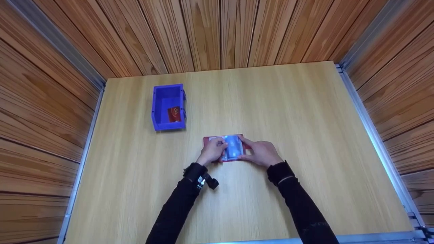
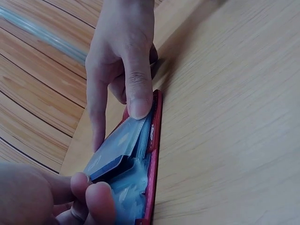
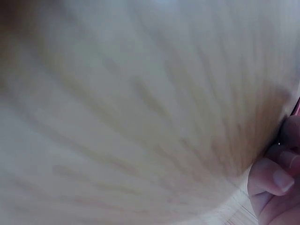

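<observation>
A red card holder lies spread on the table with its clear bluish plastic sleeves facing up. My left hand pinches the edge of a card at the mouth of the top sleeve; the card has a dark edge and the fingers partly hide it. From the other end, my right hand grips the holder and its sleeves, thumb on the near side and index finger on the far side. In the right wrist view only some curled fingers show at the right edge.
A blue plastic bin stands at the back left of the wooden table. Inside it lies a dark red card. Wood-panelled walls with metal rails enclose the back and sides.
</observation>
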Available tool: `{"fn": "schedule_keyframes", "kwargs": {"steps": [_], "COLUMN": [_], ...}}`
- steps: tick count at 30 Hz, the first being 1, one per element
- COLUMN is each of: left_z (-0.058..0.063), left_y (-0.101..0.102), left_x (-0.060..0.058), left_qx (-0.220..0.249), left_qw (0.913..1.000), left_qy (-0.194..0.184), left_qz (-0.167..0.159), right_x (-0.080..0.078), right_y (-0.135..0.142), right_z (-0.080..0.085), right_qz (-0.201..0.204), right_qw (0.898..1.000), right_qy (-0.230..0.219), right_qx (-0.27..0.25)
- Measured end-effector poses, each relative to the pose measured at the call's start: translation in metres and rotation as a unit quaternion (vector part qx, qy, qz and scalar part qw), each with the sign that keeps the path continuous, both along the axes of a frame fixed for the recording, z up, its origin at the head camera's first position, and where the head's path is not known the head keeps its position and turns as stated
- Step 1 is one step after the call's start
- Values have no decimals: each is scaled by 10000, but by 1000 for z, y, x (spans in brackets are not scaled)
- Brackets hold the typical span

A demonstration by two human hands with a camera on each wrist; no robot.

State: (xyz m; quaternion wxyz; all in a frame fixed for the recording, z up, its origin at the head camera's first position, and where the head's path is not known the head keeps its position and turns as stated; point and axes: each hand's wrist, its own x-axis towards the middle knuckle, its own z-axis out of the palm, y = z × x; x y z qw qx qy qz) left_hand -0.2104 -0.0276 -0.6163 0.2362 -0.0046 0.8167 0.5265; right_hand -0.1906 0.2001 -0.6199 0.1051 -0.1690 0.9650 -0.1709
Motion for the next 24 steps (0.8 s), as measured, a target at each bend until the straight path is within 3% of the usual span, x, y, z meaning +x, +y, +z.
{"fn": "schedule_keyframes", "kwargs": {"steps": [7,17,24], "left_z": [1,2,6], "left_y": [0,-7,-15], "left_x": [-1,1,3], "left_qx": [-379,-798,-772], "left_qw": [9992,9950,9959], "left_qy": [93,587,477], "left_qz": [35,-152,-50], "right_x": [0,-1,-1], "right_y": [0,1,0], "right_z": [1,0,1], "right_qz": [5,25,3], "right_qw": [10000,10000,9999], "right_qy": [-53,-81,-126], "right_qx": [-28,-45,10]}}
